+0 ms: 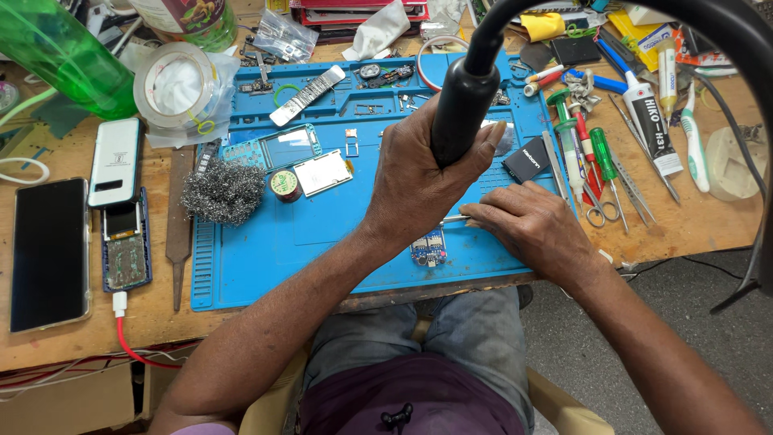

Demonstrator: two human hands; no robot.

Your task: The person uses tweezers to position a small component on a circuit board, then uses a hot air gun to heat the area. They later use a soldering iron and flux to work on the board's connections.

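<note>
The left hand [419, 173] is wrapped tight round the black handle [463, 113] of a hot-air tool, held upright over the blue work mat [258, 258], with its thick black hose arching off to the right. The right hand [531, 225] lies knuckles-up on the mat, fingers pinched on a thin metal tool [455, 218], probably tweezers, though most of it is hidden under both hands. Its tip points toward a small blue circuit board [428, 246] lying on the mat just below the left wrist. Left of the hands sit a wad of steel wool [223, 192], a round solder tin [284, 184] and a bare phone frame [274, 149]. A small black battery [527, 159] lies just beyond the right hand's fingers. Off the mat to the right stand green-handled screwdrivers [600, 149] and a white glue tube with a black band [651, 121]; at far left, a dark phone [50, 254] and a white power bank [114, 161].
</note>
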